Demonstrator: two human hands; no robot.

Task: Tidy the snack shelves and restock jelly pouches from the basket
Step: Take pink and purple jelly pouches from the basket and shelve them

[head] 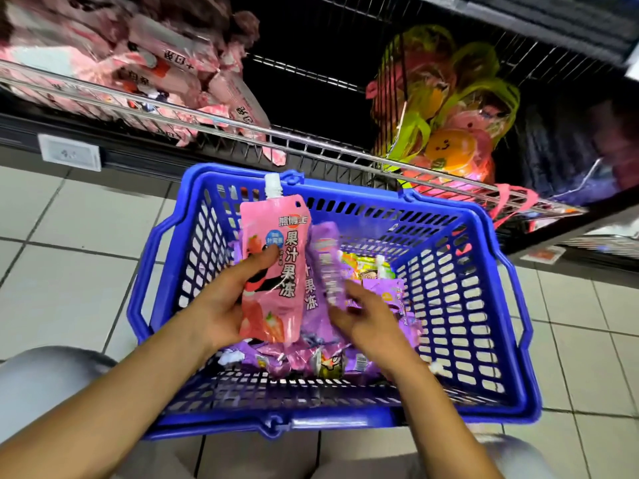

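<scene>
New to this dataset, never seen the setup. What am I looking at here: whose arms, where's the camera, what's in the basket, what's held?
No robot here: these are a person's two bare arms. There is one picture, from a wide-angle camera worn on the head, looking down and forward, so straight lines bend near the edges.

A blue basket stands on the tiled floor in front of a low wire shelf. It holds jelly pouches, mostly purple.

The left hand grips a pink pouch, upright with its white spout on top, thumb across the front. A purple pouch stands just behind it; the right hand is at it, but blur hides whether it grips.

The shelf holds pink packets on the left and bright netted toys on the right.
</scene>
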